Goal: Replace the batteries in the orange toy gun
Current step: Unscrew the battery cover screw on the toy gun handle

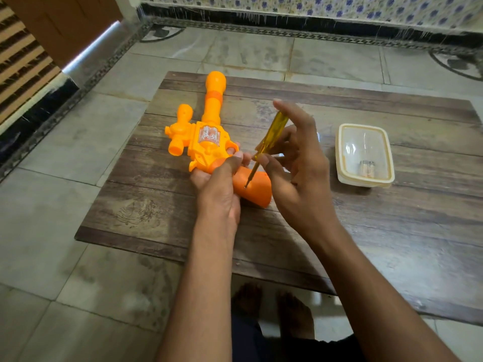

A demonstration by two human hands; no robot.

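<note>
The orange toy gun (206,131) lies on a low wooden table (366,231), barrel pointing away from me, grip toward me. My left hand (219,184) grips it where the body meets the grip. My right hand (295,163) holds a yellow-handled screwdriver (271,137) between thumb and fingers. Its metal tip rests on the top face of the orange grip (257,189), at a small hole. Two batteries (367,168) lie inside a closed clear plastic box (364,155) to the right of my hands.
The table stands on a grey tiled floor (65,205). My bare feet (274,309) show under its near edge. A patterned wall runs along the back, and a wooden slatted piece stands at the far left.
</note>
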